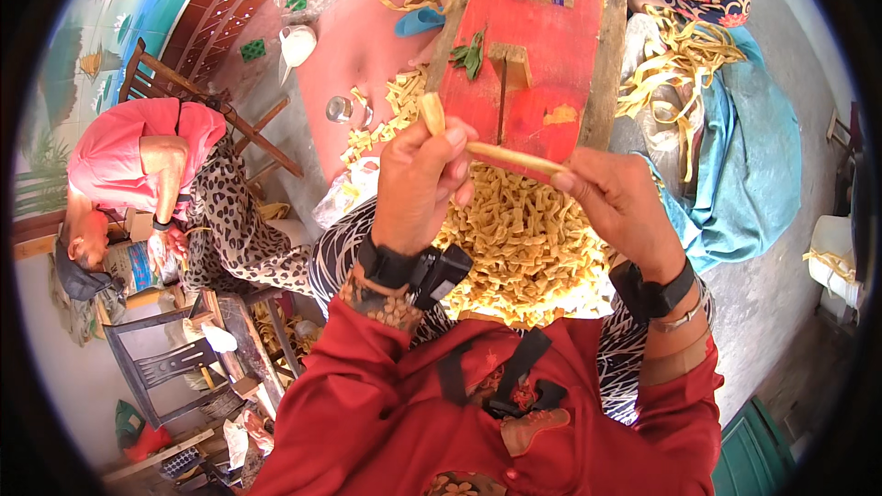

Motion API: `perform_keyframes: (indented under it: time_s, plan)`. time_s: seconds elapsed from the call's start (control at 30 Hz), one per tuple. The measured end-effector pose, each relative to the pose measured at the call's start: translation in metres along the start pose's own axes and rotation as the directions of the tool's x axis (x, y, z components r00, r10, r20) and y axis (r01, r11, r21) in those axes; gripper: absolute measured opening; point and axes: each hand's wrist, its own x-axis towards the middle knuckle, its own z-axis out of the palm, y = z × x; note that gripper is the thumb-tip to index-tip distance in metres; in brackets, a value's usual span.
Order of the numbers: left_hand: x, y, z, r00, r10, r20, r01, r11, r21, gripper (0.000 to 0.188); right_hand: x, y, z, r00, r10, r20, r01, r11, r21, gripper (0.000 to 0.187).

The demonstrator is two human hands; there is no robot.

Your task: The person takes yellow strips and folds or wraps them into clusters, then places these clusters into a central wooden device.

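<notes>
Between my hands a pale yellow, flat, fibrous strip [514,160] is stretched sideways. My left hand [413,179] pinches it near a short end piece that sticks up above the thumb. At the strip's other end, my right hand [620,207] grips it between thumb and fingers. Below both hands lies a heap of small folded yellow pieces [524,248], bright with light, in front of my lap. Just beyond my hands is the near end of a red wooden bench [542,28], with an upright wooden block [511,66] on it.
Green leaves [469,55] lie on the bench. More folded pieces [402,101] and a glass jar [339,109] are on the floor to the left. Long yellow strips [684,60] rest by a blue cloth [749,156] at right. A person in pink [152,152] bends over at left.
</notes>
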Motion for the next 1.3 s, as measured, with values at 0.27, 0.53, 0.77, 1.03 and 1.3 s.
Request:
perform_keyframes:
  time_s: [0.27,0.53,0.77,1.03,1.3]
  plan:
    - [0.038,0.008,0.006,0.990,0.121,-0.069,-0.110,0.983,0.146,0.012,0.036,0.002,-0.002,0.990,-0.006,-0.144,-0.020,0.984,-0.180,0.026]
    - [0.065,-0.024,-0.023,0.931,0.341,-0.131,-0.199,0.775,0.600,0.014,0.029,0.023,0.009,0.987,0.112,-0.112,-0.142,0.937,-0.318,0.025]
    - [-0.013,-0.028,-0.019,0.988,-0.151,-0.030,0.129,0.701,0.701,0.026,0.005,0.012,0.011,0.979,0.100,0.175,-0.134,0.972,0.194,0.031]
    - [-0.055,-0.103,-0.041,0.948,-0.282,0.147,0.167,0.834,0.525,0.039,-0.025,-0.004,0.069,0.896,-0.185,0.403,-0.026,0.885,0.465,0.028]
    - [-0.038,-0.104,-0.045,0.795,-0.575,0.193,0.606,0.756,-0.247,0.033,-0.046,-0.015,0.081,0.767,-0.308,0.563,-0.238,0.678,0.696,0.033]
